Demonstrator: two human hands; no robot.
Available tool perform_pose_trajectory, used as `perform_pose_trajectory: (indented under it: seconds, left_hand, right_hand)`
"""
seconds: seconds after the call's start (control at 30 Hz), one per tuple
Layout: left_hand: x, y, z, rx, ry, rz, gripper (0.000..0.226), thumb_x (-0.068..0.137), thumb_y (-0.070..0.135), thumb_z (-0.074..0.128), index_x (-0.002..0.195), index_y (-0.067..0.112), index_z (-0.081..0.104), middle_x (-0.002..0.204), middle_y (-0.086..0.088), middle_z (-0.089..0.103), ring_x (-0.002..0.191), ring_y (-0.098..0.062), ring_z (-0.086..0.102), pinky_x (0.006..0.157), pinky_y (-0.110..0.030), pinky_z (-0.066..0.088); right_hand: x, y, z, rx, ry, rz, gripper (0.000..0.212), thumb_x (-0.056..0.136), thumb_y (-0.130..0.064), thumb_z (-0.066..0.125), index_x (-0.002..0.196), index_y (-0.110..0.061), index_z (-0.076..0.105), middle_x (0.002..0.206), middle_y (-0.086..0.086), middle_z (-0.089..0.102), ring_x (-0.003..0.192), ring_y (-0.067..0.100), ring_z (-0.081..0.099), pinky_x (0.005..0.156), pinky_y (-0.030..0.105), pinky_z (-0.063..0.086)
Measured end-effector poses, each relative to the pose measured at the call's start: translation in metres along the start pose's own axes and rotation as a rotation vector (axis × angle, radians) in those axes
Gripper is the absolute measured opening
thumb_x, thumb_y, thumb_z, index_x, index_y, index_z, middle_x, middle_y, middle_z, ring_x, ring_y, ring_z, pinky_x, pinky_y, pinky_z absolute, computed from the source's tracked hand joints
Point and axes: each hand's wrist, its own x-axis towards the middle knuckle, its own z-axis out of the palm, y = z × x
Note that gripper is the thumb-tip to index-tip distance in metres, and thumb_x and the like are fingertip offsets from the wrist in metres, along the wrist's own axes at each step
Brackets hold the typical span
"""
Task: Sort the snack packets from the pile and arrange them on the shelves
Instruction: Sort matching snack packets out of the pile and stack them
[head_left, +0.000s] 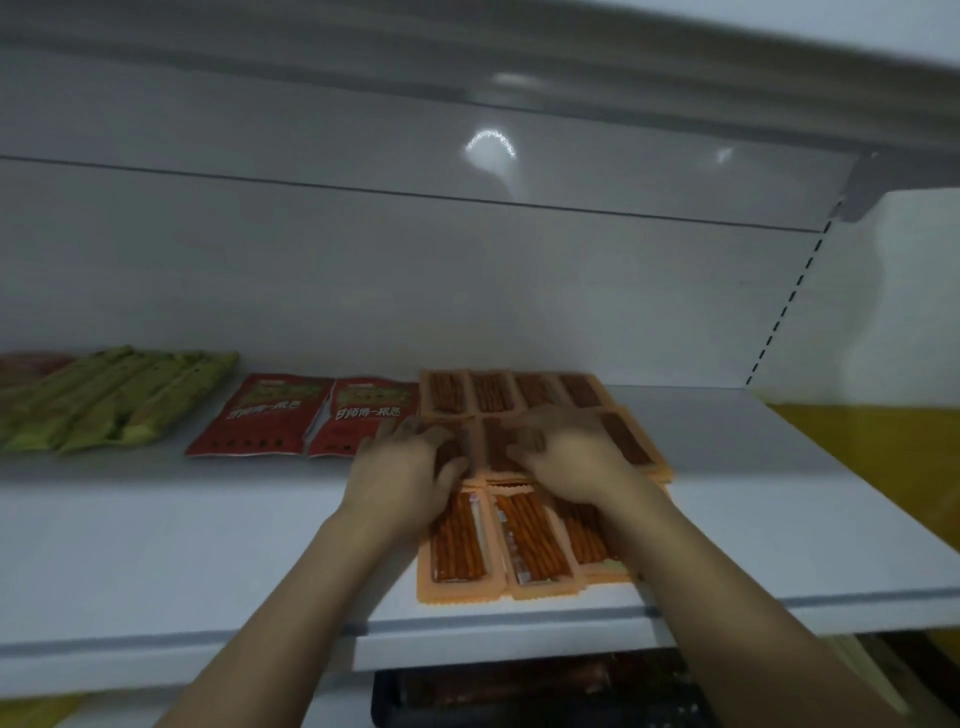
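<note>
The white shelf (208, 545) fills most of the view and carries all the snack packets in sight. It is backed by a pale grey panel (363, 270), with a slotted upright (789, 296) at its right end. The largest group on it is the orange packets (524, 535), clear-windowed sleeves of reddish-brown sticks. They lie flat in three rows from the back of the shelf to its front lip, edges touching or slightly overlapping. At the far left lies a fan of long green packets (119, 400), side by side and angled toward the back. Between the green and the orange groups, two red packets (306, 415) lie flat next to each other, and the right one is just beside the back row of orange. Below the shelf edge is a dark crate (519, 696), its contents too dim to make out. Both forearms reach in from below, and both hands sit on the middle orange row. The left hand (405, 473) lies palm-down on the leftmost packets of that row, fingers stretched toward the back and thumb against the packet beside it, pressing rather than holding. The right hand (582, 457) rests on the packets just right of it, fingers pointing left. The motion blur hides whether those fingers merely press or pinch an edge, so I cannot tell its grip.
</note>
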Motion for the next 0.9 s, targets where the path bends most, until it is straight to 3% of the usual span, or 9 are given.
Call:
perform_pose_trajectory:
  seconds: [0.1, 0.27, 0.47, 0.9]
  left_hand:
    - [-0.012, 0.010, -0.009, -0.042, 0.001, 0.011, 0.028, 0.094, 0.053, 0.045, 0.112, 0.037, 0.059, 0.119, 0.006, 0.060, 0.112, -0.020, 0.054, 0.093, -0.044, 0.047]
    - [-0.037, 0.036, -0.029, 0.059, 0.066, 0.010, 0.039, 0.097, 0.050, 0.048, 0.131, 0.032, 0.054, 0.135, 0.006, 0.055, 0.124, -0.021, 0.046, 0.100, -0.040, 0.036]
    - [-0.079, 0.052, -0.037, 0.094, 0.106, -0.029, 0.039, 0.097, 0.050, 0.046, 0.131, 0.033, 0.056, 0.131, 0.007, 0.057, 0.120, -0.017, 0.046, 0.094, -0.035, 0.035]
    - [-0.203, 0.025, -0.071, 0.186, 0.188, -0.366, 0.045, 0.097, 0.050, 0.047, 0.138, 0.030, 0.050, 0.137, 0.006, 0.055, 0.128, -0.019, 0.044, 0.100, -0.038, 0.035]
  right_hand:
    - [-0.016, 0.002, -0.014, 0.073, -0.001, -0.005, 0.039, 0.092, -0.034, 0.062, 0.130, -0.027, 0.062, 0.136, 0.002, 0.058, 0.125, 0.022, 0.052, 0.103, 0.033, 0.041]
    - [-0.048, 0.005, -0.035, 0.164, 0.031, -0.009, 0.043, 0.091, -0.037, 0.065, 0.133, -0.028, 0.060, 0.134, -0.004, 0.061, 0.125, 0.017, 0.054, 0.102, 0.029, 0.043]
    - [-0.080, -0.001, -0.043, 0.168, 0.058, -0.084, 0.046, 0.093, -0.039, 0.063, 0.138, -0.030, 0.054, 0.143, -0.005, 0.052, 0.134, 0.020, 0.041, 0.113, 0.042, 0.032]
    - [-0.108, -0.104, -0.011, 0.244, -0.039, -0.374, 0.060, 0.090, -0.051, 0.062, 0.145, -0.032, 0.044, 0.146, -0.008, 0.049, 0.135, 0.020, 0.038, 0.111, 0.038, 0.028]
